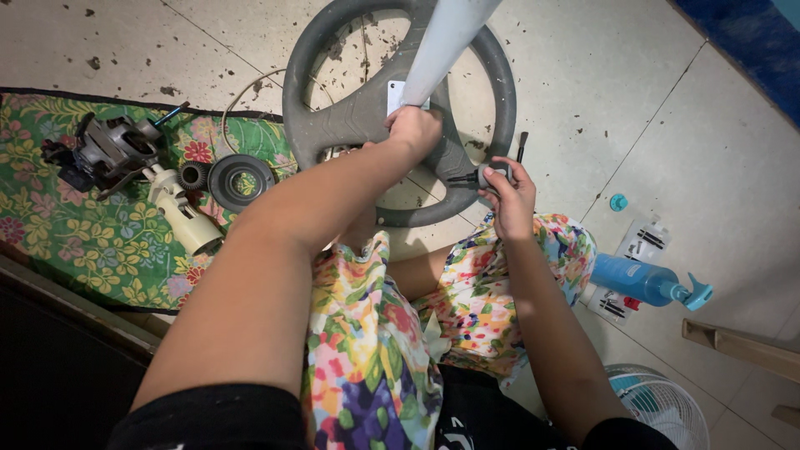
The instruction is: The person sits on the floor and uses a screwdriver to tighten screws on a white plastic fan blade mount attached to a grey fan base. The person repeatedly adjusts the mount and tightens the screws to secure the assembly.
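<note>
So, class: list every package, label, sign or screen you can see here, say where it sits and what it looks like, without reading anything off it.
Spray bottle: lying on the floor at right, blue with a turquoise trigger.
Blister pack: flat on the floor partly under the bottle, white card with small dark parts.
Label: white rectangle on the grey base's hub, beside the left hand.
No signs or screens.

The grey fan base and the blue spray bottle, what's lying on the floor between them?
In the head view, a small teal cap lies on the bare tile between the grey fan base and the blue spray bottle; the right hand also sits in that stretch.
</note>
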